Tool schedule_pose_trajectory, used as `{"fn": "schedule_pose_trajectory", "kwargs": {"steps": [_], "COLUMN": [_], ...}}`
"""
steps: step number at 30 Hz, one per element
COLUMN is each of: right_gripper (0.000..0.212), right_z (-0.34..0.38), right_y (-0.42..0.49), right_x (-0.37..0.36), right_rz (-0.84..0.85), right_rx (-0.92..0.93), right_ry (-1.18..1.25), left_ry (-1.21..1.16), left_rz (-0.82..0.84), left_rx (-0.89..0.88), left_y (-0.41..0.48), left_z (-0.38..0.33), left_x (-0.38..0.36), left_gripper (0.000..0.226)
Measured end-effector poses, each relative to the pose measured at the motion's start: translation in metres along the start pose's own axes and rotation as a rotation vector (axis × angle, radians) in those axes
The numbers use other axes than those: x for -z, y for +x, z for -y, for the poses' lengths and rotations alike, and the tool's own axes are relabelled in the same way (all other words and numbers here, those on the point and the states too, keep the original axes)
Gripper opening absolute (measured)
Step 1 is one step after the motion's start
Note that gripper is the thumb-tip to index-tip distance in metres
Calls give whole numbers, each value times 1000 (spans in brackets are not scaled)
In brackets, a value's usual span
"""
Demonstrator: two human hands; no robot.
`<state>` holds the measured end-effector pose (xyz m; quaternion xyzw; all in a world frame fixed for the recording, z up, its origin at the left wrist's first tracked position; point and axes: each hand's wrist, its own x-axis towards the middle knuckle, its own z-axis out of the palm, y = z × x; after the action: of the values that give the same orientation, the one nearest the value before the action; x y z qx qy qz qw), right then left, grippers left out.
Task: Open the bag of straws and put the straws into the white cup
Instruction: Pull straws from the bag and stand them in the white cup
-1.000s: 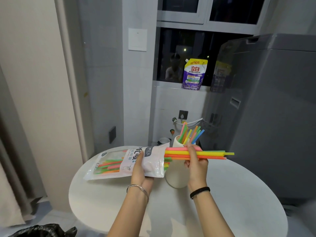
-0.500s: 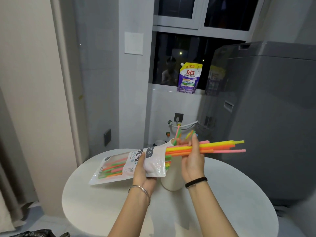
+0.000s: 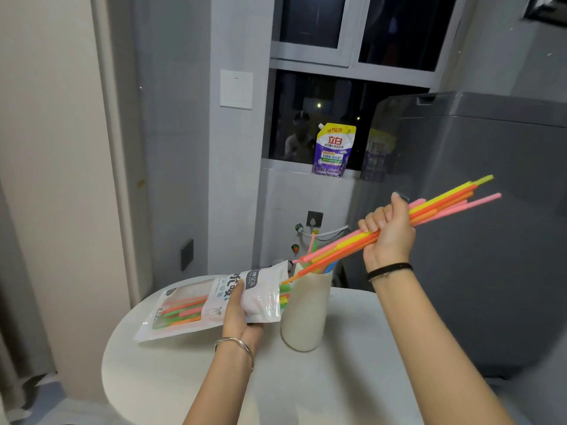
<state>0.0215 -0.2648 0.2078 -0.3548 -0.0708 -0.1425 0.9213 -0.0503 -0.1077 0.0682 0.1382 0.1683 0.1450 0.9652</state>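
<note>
Two hands: both are working above a round white table (image 3: 352, 378), each one gripping something.
Left hand (image 3: 242, 314): it is wrapping its fingers and thumb around the bag of straws (image 3: 214, 299) near the bag's open end, holding it lying roughly level just above the tabletop.
Bag of straws: its open mouth is pointing right toward the white cup (image 3: 305, 314), with green, yellow and orange straw ends poking out; more straws are showing through its clear window on the left.
Right hand (image 3: 388, 234): it is closing in a fist around a bundle of straws (image 3: 441, 204), raised up and to the right of the cup.
Bundle of straws: pink, yellow and orange ones are slanting from upper right down to lower left, their low ends hanging over the cup's rim, and one orange end is reaching the bag's mouth.
White cup: it is standing upright on the table, just right of the bag, with several straws already sitting inside.
Background: a purple detergent pouch (image 3: 334, 150) is standing on the window ledge, and a grey appliance (image 3: 491, 240) is filling the right side.
</note>
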Motion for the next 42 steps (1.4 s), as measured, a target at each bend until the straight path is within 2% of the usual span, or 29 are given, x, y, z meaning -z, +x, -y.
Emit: {"fn": "schedule_pose_trajectory", "kwargs": {"steps": [8,16,22,31,36,42], "right_gripper": [48,39,31,38,46,34], "right_z": [10,0,-9,-38,-54,-71], "right_y": [21,50,62,48,45,47], "right_x": [-18,-23,-22,-20,-19,-3], "right_rz": [63,-21,-69,154,349,454], "right_rx": [22,55,63,62,42,-42], "right_ry": [-186,-265,-364,-546,-794,-942], "left_ry": [40,42,31,2,2,7], "left_rz": [-20,-19,-35,-34,-41,-30], "left_rx": [-32,-45,-42,-17,-26,-31], "left_y": [9,17,19,18,19,19], "left_z": [0,-3,-2,2,1,-3], "left_x": [8,13,14,15,16,17], "left_gripper": [12,47,52,50,49,49]}}
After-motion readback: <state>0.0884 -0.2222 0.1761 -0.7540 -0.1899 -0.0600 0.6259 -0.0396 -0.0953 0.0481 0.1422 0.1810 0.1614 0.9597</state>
